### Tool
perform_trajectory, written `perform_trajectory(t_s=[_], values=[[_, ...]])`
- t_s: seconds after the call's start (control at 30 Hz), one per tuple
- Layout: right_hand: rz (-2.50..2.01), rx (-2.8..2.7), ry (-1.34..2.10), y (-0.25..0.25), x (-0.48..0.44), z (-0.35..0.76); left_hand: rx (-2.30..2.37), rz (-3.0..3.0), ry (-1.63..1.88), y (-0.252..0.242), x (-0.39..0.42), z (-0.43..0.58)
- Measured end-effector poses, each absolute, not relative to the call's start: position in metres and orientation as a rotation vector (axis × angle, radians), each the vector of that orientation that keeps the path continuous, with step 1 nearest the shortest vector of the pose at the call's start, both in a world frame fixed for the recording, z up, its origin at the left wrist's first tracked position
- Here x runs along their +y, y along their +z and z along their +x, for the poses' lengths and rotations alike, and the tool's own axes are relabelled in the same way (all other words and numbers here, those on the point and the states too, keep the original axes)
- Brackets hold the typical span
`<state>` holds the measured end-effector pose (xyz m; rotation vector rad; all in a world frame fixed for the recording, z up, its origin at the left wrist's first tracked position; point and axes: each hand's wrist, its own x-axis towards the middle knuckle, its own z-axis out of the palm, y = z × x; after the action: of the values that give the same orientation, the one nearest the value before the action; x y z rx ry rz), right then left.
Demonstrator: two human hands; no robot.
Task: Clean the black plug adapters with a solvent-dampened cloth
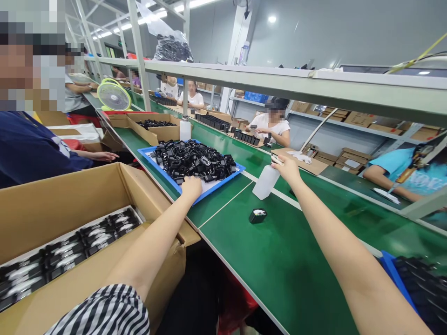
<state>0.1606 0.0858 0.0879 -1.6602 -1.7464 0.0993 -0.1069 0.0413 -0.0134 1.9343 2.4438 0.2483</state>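
My right hand [289, 170] is closed around the top of a white plastic bottle [266, 182], which leans to one side over the green table. At the near corner of a blue tray [223, 179], my left hand [192, 188] is curled shut beside a heap of small black plastic parts [195, 158]. Whatever its fingers hold is hidden from view. A single black housing [257, 215] with white and greenish bits inside lies on the table, below the bottle and between my hands.
An open cardboard box [153, 186] of packed black-and-white pieces stands at my left. Another blue tray [398, 274] of black parts sits at the right edge. A second white bottle [185, 129] stands behind the heap. A shelf beam [279, 77] crosses above; co-workers sit opposite and at left.
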Motion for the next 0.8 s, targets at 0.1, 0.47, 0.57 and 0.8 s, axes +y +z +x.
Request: perform_trajectory(t_s=[0.1, 0.47, 0.57, 0.8], values=[[-1.638, -1.760, 0.101, 0.087, 0.087, 0.162, 2.447, 1.937, 0.236, -0.013, 0.041, -0.106], [-1.623, -1.735, 0.064, 0.085, 0.083, 0.163, 2.453, 1.947, 0.210, -0.011, 0.039, -0.105], [-1.556, -1.808, -0.012, 0.082, 0.079, 0.169, 2.455, 1.944, 0.204, -0.011, 0.040, -0.106], [-1.417, -1.770, 0.195, 0.079, 0.065, 0.195, 2.462, 1.931, 0.180, -0.011, 0.042, -0.105]])
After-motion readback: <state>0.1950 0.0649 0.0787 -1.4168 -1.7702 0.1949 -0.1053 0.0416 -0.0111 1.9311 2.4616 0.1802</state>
